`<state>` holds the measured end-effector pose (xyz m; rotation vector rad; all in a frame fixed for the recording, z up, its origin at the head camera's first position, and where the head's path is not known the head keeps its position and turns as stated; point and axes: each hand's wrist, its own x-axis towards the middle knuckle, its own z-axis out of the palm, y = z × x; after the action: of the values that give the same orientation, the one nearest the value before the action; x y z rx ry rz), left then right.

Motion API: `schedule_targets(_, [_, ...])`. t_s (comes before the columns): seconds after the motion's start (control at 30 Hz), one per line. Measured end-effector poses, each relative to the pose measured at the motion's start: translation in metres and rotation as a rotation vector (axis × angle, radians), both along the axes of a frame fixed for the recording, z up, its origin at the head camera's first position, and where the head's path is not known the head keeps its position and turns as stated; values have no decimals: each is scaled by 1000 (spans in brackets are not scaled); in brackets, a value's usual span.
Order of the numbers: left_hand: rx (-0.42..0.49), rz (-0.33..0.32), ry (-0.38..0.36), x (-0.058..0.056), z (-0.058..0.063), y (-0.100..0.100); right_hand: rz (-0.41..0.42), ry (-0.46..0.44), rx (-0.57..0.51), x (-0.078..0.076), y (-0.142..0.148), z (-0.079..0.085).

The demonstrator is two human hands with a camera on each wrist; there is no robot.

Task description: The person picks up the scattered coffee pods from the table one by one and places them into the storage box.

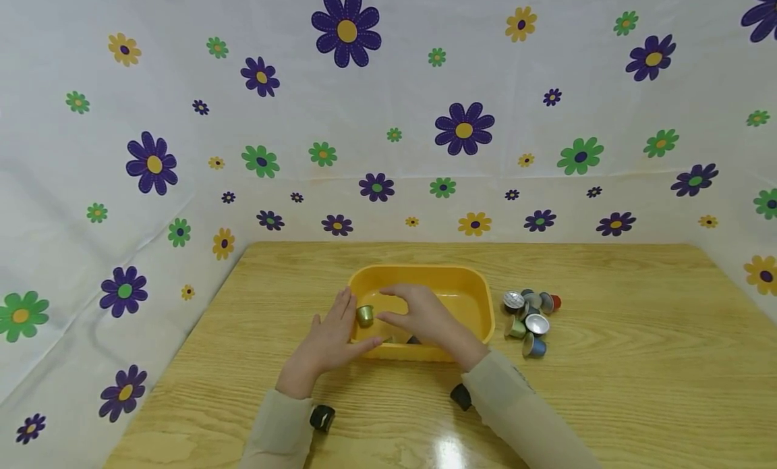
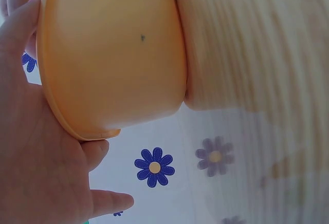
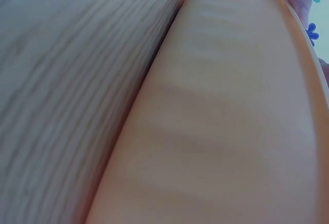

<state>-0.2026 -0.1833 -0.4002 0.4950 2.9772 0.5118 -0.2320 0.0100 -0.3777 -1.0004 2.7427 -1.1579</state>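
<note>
A yellow plastic tub point(image 1: 425, 269) stands on the wooden table. My left hand point(image 1: 328, 341) rests against its near left corner, fingers straight along the left side and thumb along the front rim. The tub's outer wall point(image 2: 118, 54) fills much of the left wrist view. Inside the tub, by the left wall, lies a gold coffee capsule point(image 1: 365, 316). Over the tub my right hand point(image 1: 427, 317) has thumb and fingers spread apart, its fingertips just right of this capsule. A dark capsule point(image 1: 414, 339) shows partly under the right hand, near the front wall.
Right of the tub lies a loose heap of several coffee capsules, among them a blue one point(image 1: 535, 346), a pale green one point(image 1: 516, 328) and a silver-lidded one point(image 1: 537, 324). A flowered cloth point(image 1: 413, 152) hangs behind the table point(image 1: 637, 347).
</note>
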Motion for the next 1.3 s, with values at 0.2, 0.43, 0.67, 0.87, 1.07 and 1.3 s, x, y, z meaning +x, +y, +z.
schedule_targets(0.2, [2,0,2,-1,-1,0,-15,20,-22,3,10,1])
schedule_targets(0.43, [4,-1,-3,1,2,0,-46,32,-48,6,24,0])
schedule_targets(0.67, [1,3,-12,2,2,0,-60,43,-63,10,39,2])
schedule_targets(0.87, [7,-2,-8,1,1,0,-46,73,-101,11,53,5])
schedule_targets(1.07, [15,-12,-5,1,1,-1,-73,97,-92,12,67,5])
schedule_targets(1.3, [19,-16,-2,3,2,-1,-129,80,-60,16,81,8])
